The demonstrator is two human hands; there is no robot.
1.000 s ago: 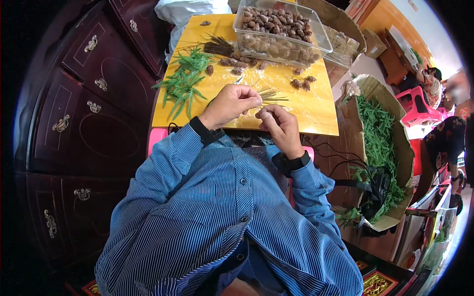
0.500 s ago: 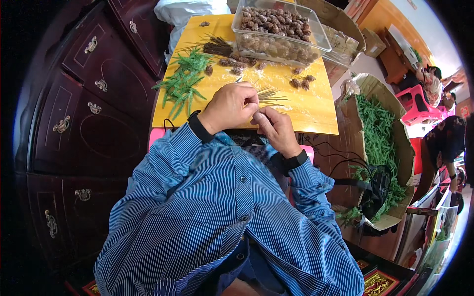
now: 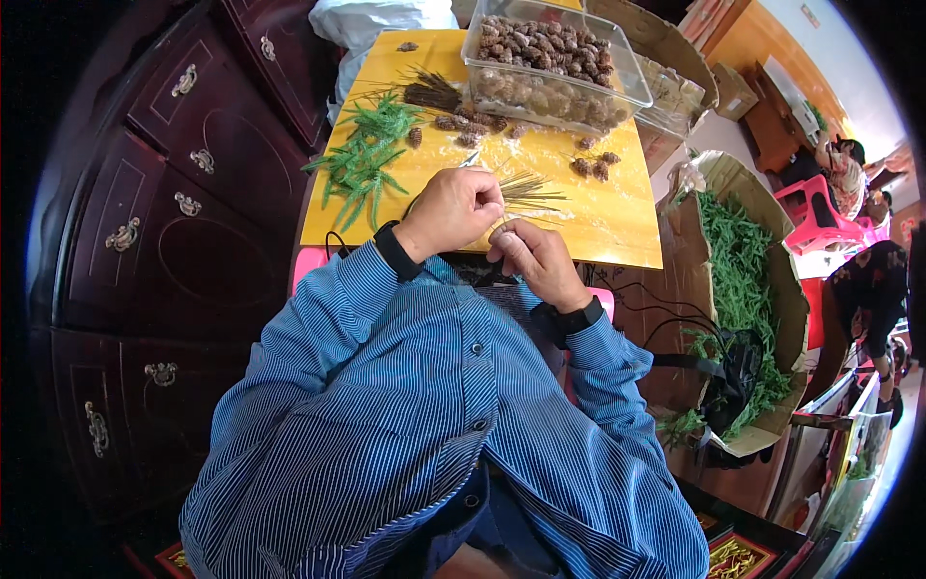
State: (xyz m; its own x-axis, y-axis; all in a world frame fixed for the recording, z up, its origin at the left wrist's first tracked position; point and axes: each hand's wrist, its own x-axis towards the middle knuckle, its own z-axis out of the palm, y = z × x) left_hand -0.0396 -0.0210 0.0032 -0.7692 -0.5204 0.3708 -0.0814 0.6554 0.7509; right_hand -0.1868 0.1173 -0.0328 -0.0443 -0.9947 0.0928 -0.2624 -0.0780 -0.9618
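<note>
Close together over the near edge of the yellow table (image 3: 617, 232), my left hand (image 3: 449, 214) and my right hand (image 3: 542, 261) are both closed, fingertips almost meeting. Whatever they pinch is too small or hidden to make out. Just beyond them lies a spread of thin brown stems (image 3: 529, 191). Green artificial sprigs (image 3: 359, 164) are heaped at the left of the table. Several small pine cones (image 3: 473, 124) rest behind my hands, and a few more pine cones (image 3: 594, 168) sit to the right.
A clear plastic bin (image 3: 550, 104) full of pine cones stands at the back, beside dark thin stems (image 3: 430, 93). On the right, a cardboard box (image 3: 786, 289) holds greenery, with a black bag (image 3: 738, 376) against it. Dark drawers (image 3: 193, 241) line the left. Other people are at far right.
My right hand has turned slightly, its thumb drawn in closer to the fingers. My left hand stays nearly in place. The whole view has shifted a little.
</note>
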